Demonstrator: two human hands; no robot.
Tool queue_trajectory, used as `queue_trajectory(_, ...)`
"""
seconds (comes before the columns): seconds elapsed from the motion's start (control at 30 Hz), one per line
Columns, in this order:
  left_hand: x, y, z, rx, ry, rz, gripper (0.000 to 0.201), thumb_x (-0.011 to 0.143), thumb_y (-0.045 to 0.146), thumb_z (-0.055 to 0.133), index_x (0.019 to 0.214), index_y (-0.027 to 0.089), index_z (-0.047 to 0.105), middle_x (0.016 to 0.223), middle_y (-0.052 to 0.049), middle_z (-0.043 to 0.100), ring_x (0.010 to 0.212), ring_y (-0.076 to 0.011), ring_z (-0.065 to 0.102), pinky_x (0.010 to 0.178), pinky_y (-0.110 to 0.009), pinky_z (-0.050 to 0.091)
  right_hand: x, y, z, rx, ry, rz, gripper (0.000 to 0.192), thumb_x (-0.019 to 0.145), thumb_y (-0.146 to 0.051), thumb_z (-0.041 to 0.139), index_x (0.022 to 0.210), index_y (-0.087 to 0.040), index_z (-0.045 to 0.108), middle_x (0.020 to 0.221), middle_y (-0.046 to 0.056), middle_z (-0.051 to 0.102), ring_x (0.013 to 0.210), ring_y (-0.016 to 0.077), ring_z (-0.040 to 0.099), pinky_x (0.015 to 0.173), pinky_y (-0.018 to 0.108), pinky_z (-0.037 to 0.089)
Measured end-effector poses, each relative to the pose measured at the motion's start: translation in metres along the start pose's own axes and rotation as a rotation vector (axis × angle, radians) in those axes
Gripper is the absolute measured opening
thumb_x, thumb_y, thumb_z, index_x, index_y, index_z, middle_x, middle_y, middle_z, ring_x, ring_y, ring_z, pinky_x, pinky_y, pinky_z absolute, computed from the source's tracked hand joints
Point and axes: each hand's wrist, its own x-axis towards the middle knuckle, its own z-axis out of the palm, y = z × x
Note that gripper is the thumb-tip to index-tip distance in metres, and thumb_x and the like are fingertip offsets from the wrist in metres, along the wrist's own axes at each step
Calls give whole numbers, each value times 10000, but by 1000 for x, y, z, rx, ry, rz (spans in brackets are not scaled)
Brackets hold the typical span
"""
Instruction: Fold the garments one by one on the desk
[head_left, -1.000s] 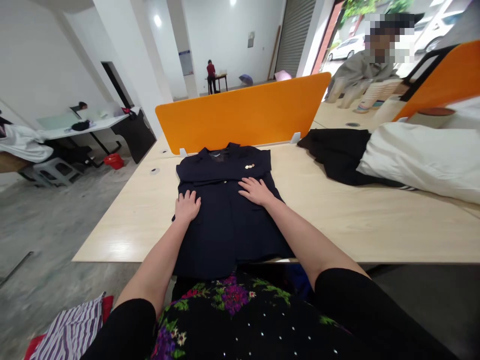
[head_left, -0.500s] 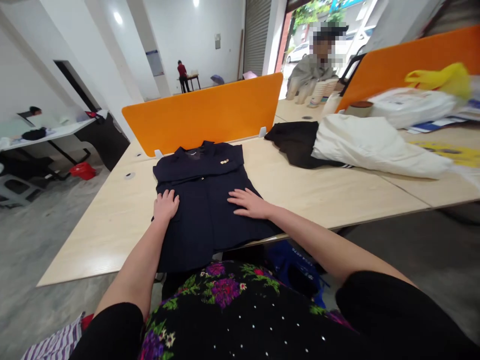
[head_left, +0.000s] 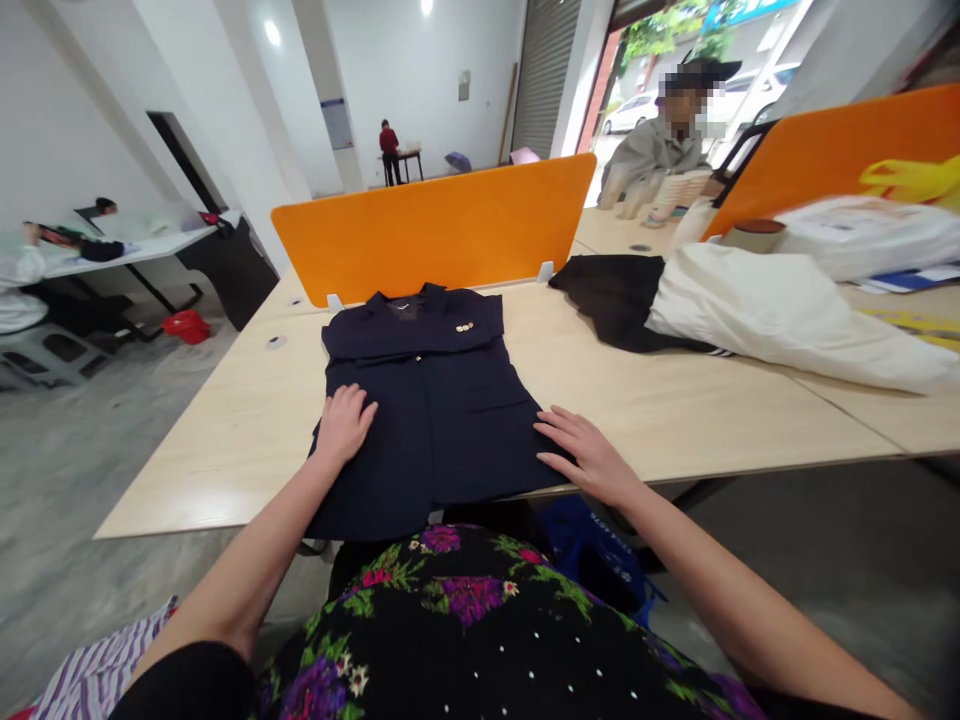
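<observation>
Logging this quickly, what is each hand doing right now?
Left hand: open, flat on the navy jacket.
Right hand: open, at the jacket's right hem edge.

Dark navy jacket [head_left: 439, 400] lies flat, hem overhanging the table edge.

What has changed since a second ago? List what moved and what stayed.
The right hand slid from the middle of the navy jacket outward and toward the person, to the jacket's lower right edge near the table rim. The left hand stayed flat on the jacket's left side. Nothing was grasped or released. The jacket lies flat as before, and the white bundle has not moved.
</observation>
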Motion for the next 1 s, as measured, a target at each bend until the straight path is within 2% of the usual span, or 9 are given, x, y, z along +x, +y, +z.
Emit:
queue_trajectory(0.1,-50,20,-30,-145,-47,294,459,957,479,371,1224,156,556,1309,-127,581,1240,-239,507,1045,-414,417,-2,-25,-1,109,74,-107,430,929,-434,493,1304,-233,549,1352,105,559,1348,266,400,1090,514,348)
queue_trajectory(0.23,-102,42,-52,-100,-126,605,576,882,558,508,1298,161,508,1326,-133,573,1274,-285,483,1015,-447,451,6,-72,10,116,-45,-320,428,893,-395,573,1267,-189,566,1326,125,575,1320,279,430,1093,528,333)
queue_trajectory(0.37,-113,46,-50,-74,-107,613,334,953,316,454,1228,158,558,1228,-123,630,1158,-226,583,952,-370,509,17,-95,25,94,-81,-336,283,905,-259,545,1162,-181,631,1218,132,634,1179,265,547,953,461,463)
queue_trajectory(0.57,-112,40,-49,-78,-342,647,582,847,194,567,1402,137,402,1456,-151,443,1379,-287,349,1103,-439,378,19,-96,28,104,-56,-291,266,951,-258,462,1126,-198,652,1151,120,663,1101,239,583,899,427,484)
queue_trajectory(0.67,-110,37,-49,-292,-392,484,496,859,163,493,1355,160,472,1422,-115,497,1344,-239,414,1097,-407,390,21,-98,29,105,-23,-242,291,972,-255,410,1110,-203,660,1082,107,691,1032,219,615,868,393,492)
queue_trajectory(0.73,-105,35,-49,-498,-324,167,374,923,258,416,1252,167,569,1277,-89,624,1193,-214,568,1016,-370,466,23,-100,29,114,-8,-205,301,981,-267,395,1087,-190,666,1045,105,704,978,208,632,839,370,495)
queue_trajectory(0.83,-92,35,-54,-755,-98,-303,442,960,424,350,1159,136,622,1109,-93,700,1053,-229,641,916,-356,517,26,-100,29,122,-1,-181,309,988,-281,385,1065,-184,668,1026,101,711,935,201,640,803,347,490)
queue_trajectory(0.9,-86,39,-58,-833,24,-408,487,959,473,346,1167,124,614,1101,-101,698,1061,-232,633,912,-349,512,25,-98,29,120,-2,-199,303,987,-278,389,1061,-186,667,1032,98,709,947,200,635,804,343,483)
queue_trajectory(1.0,-84,52,-58,-744,69,-333,466,962,462,356,1187,142,610,1137,-92,687,1069,-211,630,943,-337,496,23,-96,28,100,-5,-274,289,982,-267,403,1061,-178,667,1063,98,701,993,212,615,826,356,475)
